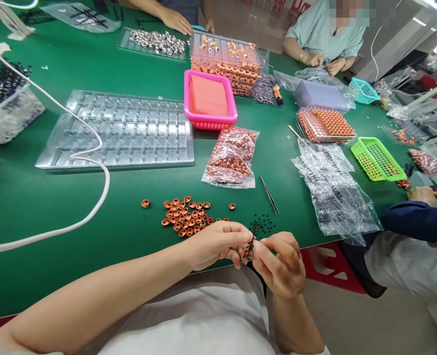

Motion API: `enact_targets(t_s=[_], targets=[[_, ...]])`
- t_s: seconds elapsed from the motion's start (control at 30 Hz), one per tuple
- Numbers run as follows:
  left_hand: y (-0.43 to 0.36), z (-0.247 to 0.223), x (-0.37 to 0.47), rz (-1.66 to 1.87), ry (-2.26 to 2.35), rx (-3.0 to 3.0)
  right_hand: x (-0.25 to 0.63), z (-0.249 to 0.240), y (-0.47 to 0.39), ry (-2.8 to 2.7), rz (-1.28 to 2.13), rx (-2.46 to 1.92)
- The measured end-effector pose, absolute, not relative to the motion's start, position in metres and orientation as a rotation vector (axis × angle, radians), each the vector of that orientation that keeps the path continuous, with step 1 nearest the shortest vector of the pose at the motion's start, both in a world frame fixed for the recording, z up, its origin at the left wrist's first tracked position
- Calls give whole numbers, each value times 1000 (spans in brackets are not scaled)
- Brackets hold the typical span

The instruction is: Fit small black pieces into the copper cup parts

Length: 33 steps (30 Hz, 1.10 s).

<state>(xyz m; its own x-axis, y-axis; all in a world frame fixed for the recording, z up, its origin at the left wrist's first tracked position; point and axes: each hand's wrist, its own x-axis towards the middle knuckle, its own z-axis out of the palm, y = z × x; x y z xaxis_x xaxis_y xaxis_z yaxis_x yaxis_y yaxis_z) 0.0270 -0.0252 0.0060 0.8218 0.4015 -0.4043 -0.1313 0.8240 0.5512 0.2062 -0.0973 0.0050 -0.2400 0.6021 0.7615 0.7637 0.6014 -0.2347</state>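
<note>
A thin black plastic sprue [255, 228] with short side branches stands up between my hands, close to the table's front edge. My left hand [216, 245] is closed on it, thumb and fingers pinched together. From the other side, the fingers of my right hand [282, 264] pinch at its lower part; any small piece between those fingertips is hidden. Tiny black pieces [267, 225] lie scattered on the table just beyond my hands. To the left is a loose group of copper-orange cup-shaped rings [182, 215]. Metal tweezers [269, 195] rest beyond the black pieces.
Farther back are a bag of orange parts [234, 157], a pink basket [211, 121] and a clear compartment tray [129, 130]. A white cable [105, 190] crosses the left side. Plastic bags [332, 190] and a green basket [379, 159] lie right. Co-workers sit around the table.
</note>
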Motion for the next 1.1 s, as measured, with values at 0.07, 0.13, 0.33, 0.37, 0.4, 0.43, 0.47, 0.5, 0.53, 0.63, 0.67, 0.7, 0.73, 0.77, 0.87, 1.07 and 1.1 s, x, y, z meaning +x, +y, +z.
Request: enact_targets(t_s=[0.07, 0.13, 0.33, 0.37, 0.4, 0.43, 0.47, 0.5, 0.53, 0.63, 0.67, 0.7, 0.73, 0.77, 0.87, 1.07, 1.1], targets=[[-22, 7, 25, 313, 538, 502, 204, 3, -97, -1952, -193, -1069], [-20, 8, 24, 333, 552, 485, 202, 0, -98, -1933, -114, -1086], [-17, 7, 24, 400, 600, 500, 195, -14, -106, -1557, 380, -1273], [-17, 6, 24, 408, 603, 529, 195, -17, -107, -1439, 520, -1319], [-17, 6, 24, 415, 605, 563, 195, -19, -108, -1326, 674, -1348], [-17, 6, 25, 422, 606, 599, 196, -20, -108, -1230, 831, -1354], [-17, 6, 25, 430, 610, 634, 197, -21, -109, -1155, 977, -1339], [-18, 6, 26, 437, 615, 665, 199, -22, -108, -1102, 1100, -1313], [-18, 6, 26, 443, 620, 689, 200, -22, -108, -1063, 1196, -1289], [-19, 6, 28, 463, 640, 732, 202, -20, -107, -1011, 1322, -1271], [-20, 6, 28, 469, 649, 742, 202, -19, -106, -1010, 1328, -1280], [-21, 6, 28, 474, 659, 754, 202, -19, -106, -1017, 1325, -1293], [-22, 6, 28, 478, 671, 772, 202, -18, -106, -1030, 1316, -1312], [-22, 5, 28, 479, 683, 797, 202, -17, -106, -1047, 1304, -1338], [-24, 4, 27, 470, 731, 916, 203, -15, -105, -1126, 1233, -1440], [-27, 0, 25, 457, 845, 1248, 204, -8, -102, -1401, 908, -1573], [-28, -1, 26, 466, 862, 1282, 203, -7, -101, -1451, 842, -1580]])
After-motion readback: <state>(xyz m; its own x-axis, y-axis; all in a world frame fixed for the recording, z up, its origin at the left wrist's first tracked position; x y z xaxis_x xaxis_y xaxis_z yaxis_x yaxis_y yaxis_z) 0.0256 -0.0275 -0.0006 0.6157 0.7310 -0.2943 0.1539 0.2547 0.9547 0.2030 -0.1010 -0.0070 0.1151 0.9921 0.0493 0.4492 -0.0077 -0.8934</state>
